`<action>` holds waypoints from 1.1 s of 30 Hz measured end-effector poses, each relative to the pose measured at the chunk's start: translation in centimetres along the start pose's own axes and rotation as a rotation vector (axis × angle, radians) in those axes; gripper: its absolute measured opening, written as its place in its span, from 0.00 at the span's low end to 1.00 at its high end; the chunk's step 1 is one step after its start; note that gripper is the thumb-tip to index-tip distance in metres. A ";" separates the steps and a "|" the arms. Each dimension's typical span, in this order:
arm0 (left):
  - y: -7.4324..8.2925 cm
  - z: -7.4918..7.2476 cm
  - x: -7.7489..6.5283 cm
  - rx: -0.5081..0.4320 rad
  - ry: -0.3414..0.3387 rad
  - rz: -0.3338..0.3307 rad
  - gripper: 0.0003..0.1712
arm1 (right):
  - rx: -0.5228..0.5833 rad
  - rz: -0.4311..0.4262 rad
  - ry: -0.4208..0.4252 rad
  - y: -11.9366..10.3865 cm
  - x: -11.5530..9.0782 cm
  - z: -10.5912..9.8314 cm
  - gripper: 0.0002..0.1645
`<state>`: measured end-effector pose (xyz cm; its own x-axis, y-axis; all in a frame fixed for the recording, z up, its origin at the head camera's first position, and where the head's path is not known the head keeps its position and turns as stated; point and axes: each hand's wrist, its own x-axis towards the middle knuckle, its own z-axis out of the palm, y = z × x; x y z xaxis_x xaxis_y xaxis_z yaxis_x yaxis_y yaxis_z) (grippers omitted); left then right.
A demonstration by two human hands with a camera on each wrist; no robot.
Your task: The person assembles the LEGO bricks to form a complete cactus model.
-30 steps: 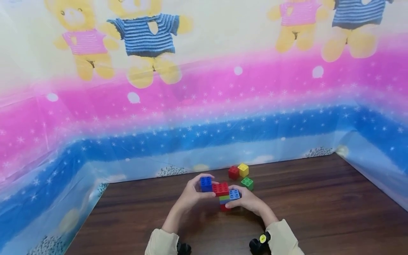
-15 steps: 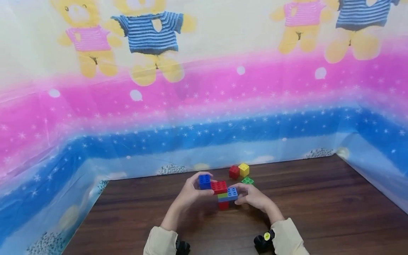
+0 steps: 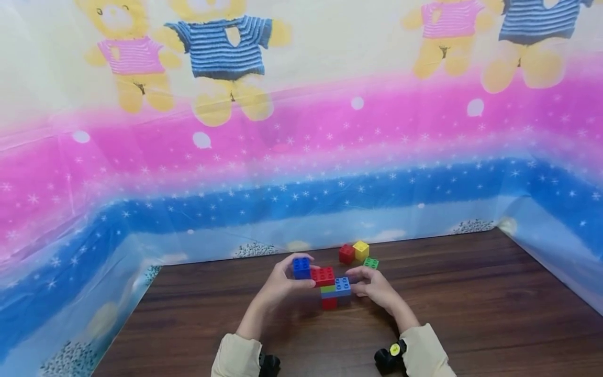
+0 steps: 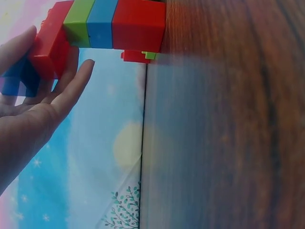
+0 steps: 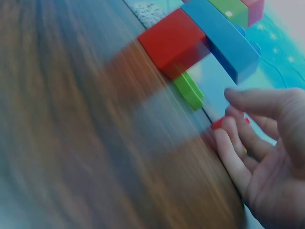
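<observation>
A small structure of toy building bricks stands on the dark wooden table. From its red bottom brick [image 5: 174,43] it rises through a light blue brick [image 3: 343,287], a light green brick [image 4: 78,24] and a red brick [image 3: 322,276] to a dark blue brick [image 3: 301,267] at upper left. The light blue brick overhangs to the right. My left hand [image 3: 275,284] grips the upper left end, thumb at the red brick and fingers behind the dark blue one. Just right of the light blue brick my right hand [image 3: 375,289] holds nothing, its fingers loosely bent and apart from the bricks.
Behind the structure lie a loose red brick [image 3: 346,254], a yellow brick [image 3: 361,250] and a green brick [image 3: 370,263], the green one just beyond my right fingertips. A patterned cloth [image 3: 301,209] hangs along the table's back edge.
My right hand has let go of the structure's right side and moved away to the right. The left hand keeps its hold. The head view has shifted slightly.
</observation>
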<state>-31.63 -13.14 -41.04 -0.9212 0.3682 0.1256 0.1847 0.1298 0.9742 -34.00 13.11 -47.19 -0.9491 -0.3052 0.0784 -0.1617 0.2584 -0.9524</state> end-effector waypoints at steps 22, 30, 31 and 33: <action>0.0 -2.0 0.1 0.017 -0.076 0.005 0.29 | -0.289 -0.054 0.117 -0.1 0.5 3.1 0.26; -0.3 -2.2 0.2 0.001 -0.071 -0.004 0.28 | -0.416 -0.016 0.234 -0.2 0.5 4.2 0.22; -0.3 -2.2 0.2 -0.001 -0.070 -0.005 0.28 | -0.415 -0.018 0.236 -0.2 0.5 4.2 0.21; -0.3 -2.3 0.1 -0.009 -0.064 -0.009 0.29 | -0.409 -0.028 0.236 -0.1 0.5 4.1 0.19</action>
<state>-32.55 -15.22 -40.88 -0.8989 0.4253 0.1050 0.1734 0.1254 0.9768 -33.41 9.19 -48.28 -0.9706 -0.1131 0.2126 -0.2369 0.6069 -0.7587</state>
